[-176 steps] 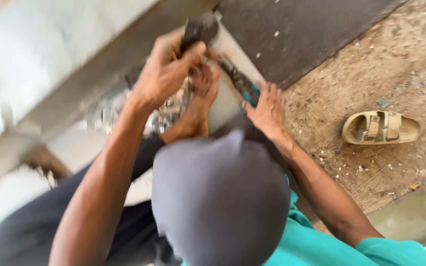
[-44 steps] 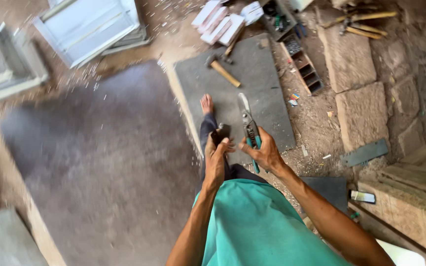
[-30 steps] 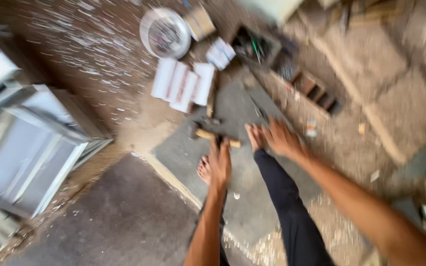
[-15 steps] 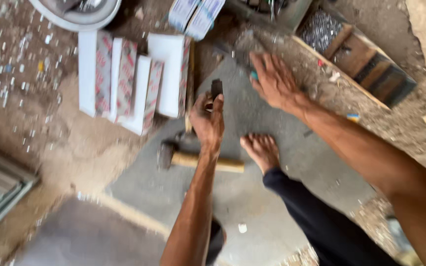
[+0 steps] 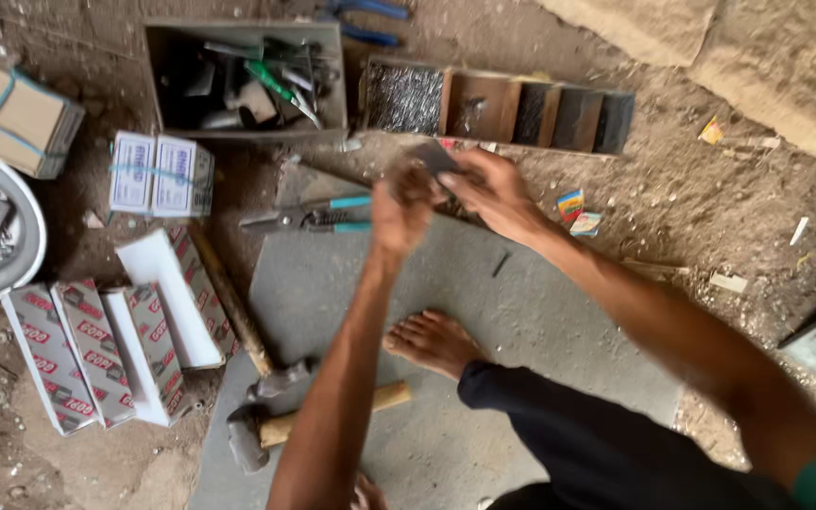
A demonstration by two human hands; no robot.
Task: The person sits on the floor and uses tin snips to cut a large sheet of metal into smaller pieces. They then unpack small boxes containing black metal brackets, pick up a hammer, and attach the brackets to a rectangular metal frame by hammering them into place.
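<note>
At the far left we see a white basin [image 5: 2, 269] of metal bits on the dirt floor, then a row of small red-and-white boxes [image 5: 96, 354] just off the left edge of the grey slab [image 5: 531, 326]. Two hammers [image 5: 266, 416] lie at the slab's near-left corner, close to our bare foot [image 5: 432, 342]; a careless shift of that foot could kick one or land on a stray nail. Snips with teal handles [image 5: 309, 219] rest across the slab's far-left edge, blades pointing left, within reach of our left forearm.

Our left hand [image 5: 400, 210] is blurred above the slab's far edge, fingers curled together, though we cannot tell what it grips, if anything. Just beside it, our right hand [image 5: 493, 194] pinches a small dark flat piece [image 5: 434, 157], held in the air between slab and the divided wooden tray [image 5: 498, 109] of nails. With both hands moving quickly, we judge that the piece could slip from that light pinch and drop among the nails or the debris, where it would be hard to find. A dark nail [image 5: 501, 264] lying loose on the slab could also roll underfoot.
</note>
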